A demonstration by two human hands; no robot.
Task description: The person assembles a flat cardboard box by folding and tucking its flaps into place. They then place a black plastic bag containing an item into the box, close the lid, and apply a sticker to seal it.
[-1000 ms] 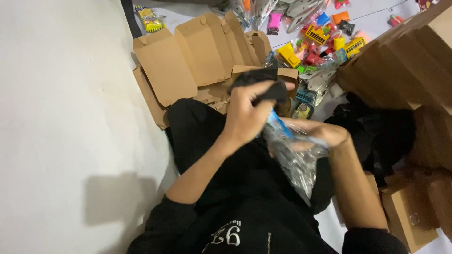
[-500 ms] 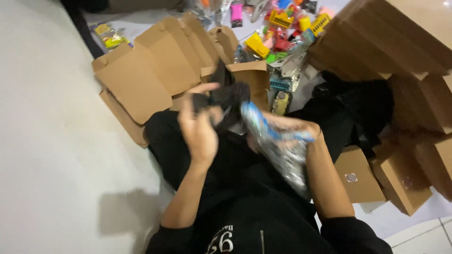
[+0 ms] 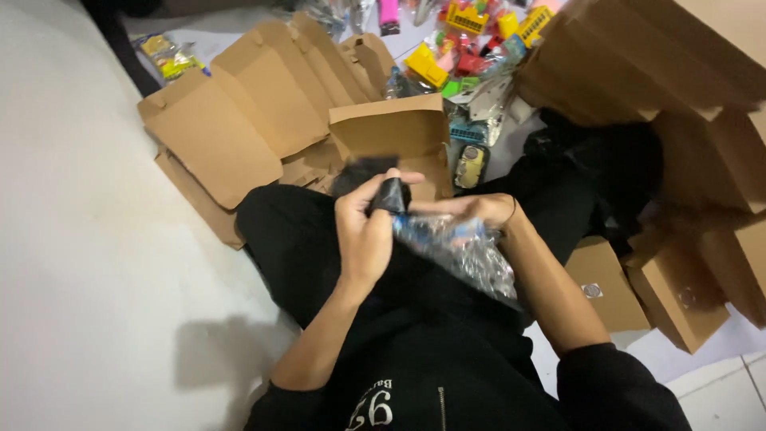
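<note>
My left hand (image 3: 363, 231) pinched the small black object (image 3: 391, 194), fingers closed. My right hand (image 3: 471, 209) gripped the crinkled clear plastic bag (image 3: 463, 254), steadying it over my lap.

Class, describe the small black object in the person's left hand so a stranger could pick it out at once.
Start at the flat brown cardboard sheets on the floor, then drop to the lap in black clothes. There the left hand pinches a small black object above a crinkled clear plastic bag. It is dark and opaque; the bag is see-through.

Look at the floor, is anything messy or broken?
Nothing looks broken. It is messy, though: colourful toys lie in a jumbled heap, and flat cardboard boxes overlap untidily. The left hand grips a black item; the right hand holds a crinkled clear bag.
</note>
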